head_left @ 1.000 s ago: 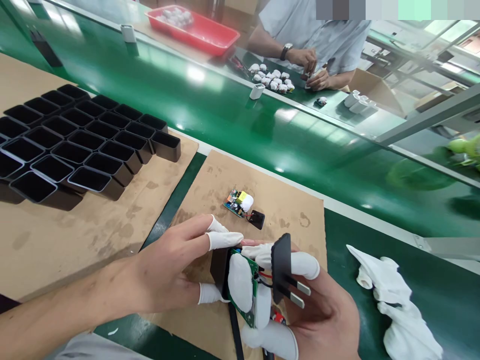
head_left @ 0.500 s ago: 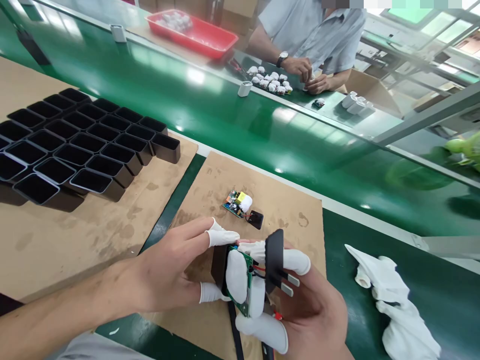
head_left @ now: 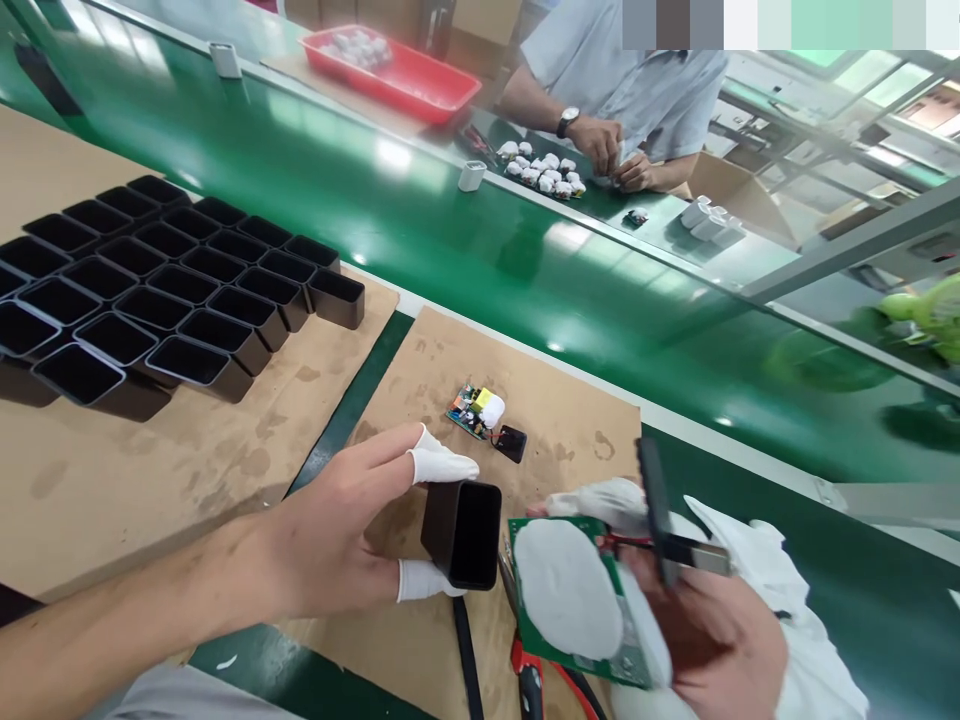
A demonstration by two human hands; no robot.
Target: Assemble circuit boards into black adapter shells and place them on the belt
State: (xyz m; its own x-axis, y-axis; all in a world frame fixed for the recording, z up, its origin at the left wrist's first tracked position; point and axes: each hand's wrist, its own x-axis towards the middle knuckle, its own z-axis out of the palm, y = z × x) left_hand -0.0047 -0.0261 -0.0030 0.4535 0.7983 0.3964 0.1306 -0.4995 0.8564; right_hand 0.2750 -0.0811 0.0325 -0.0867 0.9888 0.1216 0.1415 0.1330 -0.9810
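My left hand (head_left: 337,540), with white finger cots, grips an empty black rectangular housing (head_left: 461,533), its opening turned to the right. My right hand (head_left: 705,630) holds a green circuit board (head_left: 577,600) with a white pad on it. Wired to the board is a black plug plate (head_left: 654,510) with metal prongs. The board is apart from the housing, just to its right. Both hands hover over a brown cardboard sheet (head_left: 555,400).
A second circuit board with a black plate (head_left: 486,418) lies on the cardboard. Rows of several empty black housings (head_left: 165,300) stand at left. White cloth gloves (head_left: 810,640) lie at right. Red-handled pliers (head_left: 529,680) lie below. Across the green conveyor (head_left: 450,230) another person (head_left: 622,90) handles small white parts; red tray (head_left: 390,65) behind.
My right hand has pulled the circuit board and plug plate to the right, away from the black housing, and tilted them. My left hand keeps the housing in place.
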